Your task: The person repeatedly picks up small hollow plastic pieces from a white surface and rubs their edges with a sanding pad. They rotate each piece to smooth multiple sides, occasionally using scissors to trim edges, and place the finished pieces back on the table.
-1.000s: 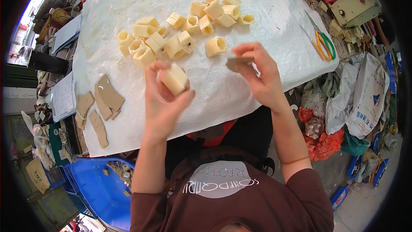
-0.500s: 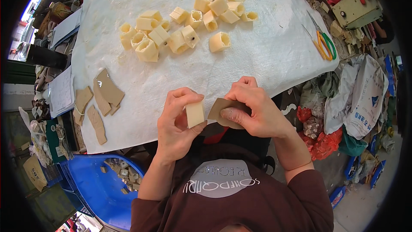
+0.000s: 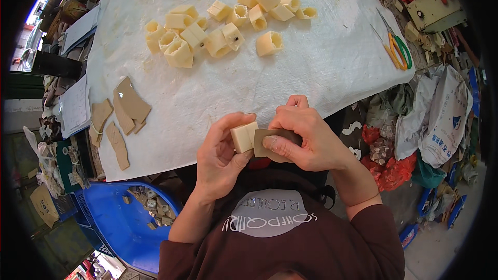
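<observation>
Over the near edge of the table, my left hand [image 3: 217, 159] pinches a small cream-coloured block [image 3: 242, 138] between thumb and fingers. My right hand [image 3: 310, 137] is closed on a bent piece of brown sandpaper [image 3: 263, 144], thumb pressed on top. The sandpaper's left edge meets the block's right side and covers part of it. Farther back, similar cream blocks [image 3: 269, 43] lie in a loose cluster, several of them hollow with ragged openings. More torn brown sandpaper pieces [image 3: 130, 105] rest on the left part of the table.
A white sheet [image 3: 218, 83] covers the table. Scissors [image 3: 392, 44] with orange and green handles lie at its right edge. At lower left stands a blue tub [image 3: 122, 228] with small pieces in it. Plastic bags [image 3: 438, 119] and a red bag [image 3: 391, 173] crowd the right.
The gap between block and sandpaper has closed; they now touch. My left hand has moved right and turned the block. The view has shifted slightly.
</observation>
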`<state>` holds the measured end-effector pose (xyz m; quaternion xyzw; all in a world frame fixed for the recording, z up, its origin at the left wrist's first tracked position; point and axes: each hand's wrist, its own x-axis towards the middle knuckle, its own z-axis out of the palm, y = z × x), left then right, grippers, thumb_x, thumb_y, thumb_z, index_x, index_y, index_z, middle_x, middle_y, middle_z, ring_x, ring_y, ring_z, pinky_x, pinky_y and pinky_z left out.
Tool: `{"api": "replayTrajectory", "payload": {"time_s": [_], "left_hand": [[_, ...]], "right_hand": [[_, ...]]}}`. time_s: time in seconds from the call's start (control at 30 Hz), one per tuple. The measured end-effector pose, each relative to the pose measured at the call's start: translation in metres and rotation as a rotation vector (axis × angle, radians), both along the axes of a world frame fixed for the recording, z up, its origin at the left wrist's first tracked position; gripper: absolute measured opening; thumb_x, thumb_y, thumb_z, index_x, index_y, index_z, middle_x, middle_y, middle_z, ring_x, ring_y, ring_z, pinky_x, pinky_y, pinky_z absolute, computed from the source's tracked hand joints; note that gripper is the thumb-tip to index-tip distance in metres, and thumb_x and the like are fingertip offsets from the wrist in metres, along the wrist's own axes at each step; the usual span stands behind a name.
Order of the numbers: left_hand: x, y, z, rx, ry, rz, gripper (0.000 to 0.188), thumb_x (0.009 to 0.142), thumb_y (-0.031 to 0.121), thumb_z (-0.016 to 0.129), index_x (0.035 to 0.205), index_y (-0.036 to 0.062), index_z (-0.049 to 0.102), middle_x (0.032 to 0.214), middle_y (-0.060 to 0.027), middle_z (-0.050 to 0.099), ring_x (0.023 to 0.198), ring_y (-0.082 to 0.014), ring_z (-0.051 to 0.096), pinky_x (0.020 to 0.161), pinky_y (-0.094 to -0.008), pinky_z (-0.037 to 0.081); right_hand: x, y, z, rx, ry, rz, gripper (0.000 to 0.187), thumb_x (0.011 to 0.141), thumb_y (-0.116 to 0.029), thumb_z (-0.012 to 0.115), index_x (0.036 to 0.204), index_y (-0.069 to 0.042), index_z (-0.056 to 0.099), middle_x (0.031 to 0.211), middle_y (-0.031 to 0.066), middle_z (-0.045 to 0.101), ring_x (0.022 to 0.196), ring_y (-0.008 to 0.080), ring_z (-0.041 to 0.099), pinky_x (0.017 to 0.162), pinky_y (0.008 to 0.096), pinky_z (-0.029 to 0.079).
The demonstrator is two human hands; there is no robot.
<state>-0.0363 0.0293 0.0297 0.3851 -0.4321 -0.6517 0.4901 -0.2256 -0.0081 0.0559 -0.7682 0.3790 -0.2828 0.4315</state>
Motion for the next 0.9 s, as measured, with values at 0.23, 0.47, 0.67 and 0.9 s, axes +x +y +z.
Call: {"api": "replayTrajectory", "payload": {"time_s": [0.23,0.47,0.67,0.9], "left_hand": [[0.0032,0.0037,-0.0020,-0.101,-0.083,-0.084,0.045,0.081,0.004,0.062,0.121,-0.0040,0.043,0.124,-0.0154,0.045,0.111,-0.0219,0.048,0.091,-0.0331,0.043],[0.0025,0.0031,0.0004,-0.156,-0.139,-0.157,0.048,0.076,-0.017,0.050,0.121,0.0007,0.043,0.120,-0.0121,0.043,0.110,-0.0203,0.047,0.092,-0.0314,0.041],[0.0019,0.0035,-0.0007,-0.168,-0.145,-0.143,0.044,0.078,-0.009,0.054,0.120,-0.0015,0.044,0.119,-0.0130,0.044,0.110,-0.0216,0.047,0.092,-0.0324,0.041],[0.0006,0.0046,0.0010,-0.189,-0.207,-0.115,0.043,0.078,-0.009,0.054,0.119,-0.0013,0.045,0.119,-0.0140,0.046,0.111,-0.0222,0.047,0.092,-0.0326,0.041]], "right_hand": [[0.0003,0.0007,0.0013,0.036,0.018,0.018,0.009,0.078,-0.015,0.060,0.077,-0.007,0.057,0.063,0.0024,0.053,0.060,0.0176,0.043,0.081,0.0337,0.026],[-0.0009,0.0024,-0.0026,0.046,-0.017,0.006,0.011,0.078,-0.017,0.060,0.077,-0.006,0.057,0.062,0.0027,0.051,0.059,0.0177,0.042,0.082,0.0334,0.027],[-0.0025,0.0026,-0.0026,0.063,-0.027,0.002,0.013,0.078,-0.018,0.061,0.077,-0.006,0.056,0.062,0.0027,0.051,0.060,0.0177,0.041,0.082,0.0330,0.027],[-0.0040,0.0009,-0.0041,-0.008,0.021,-0.009,0.014,0.075,-0.019,0.063,0.078,-0.007,0.057,0.068,0.0031,0.053,0.066,0.0182,0.046,0.082,0.0340,0.028]]}}
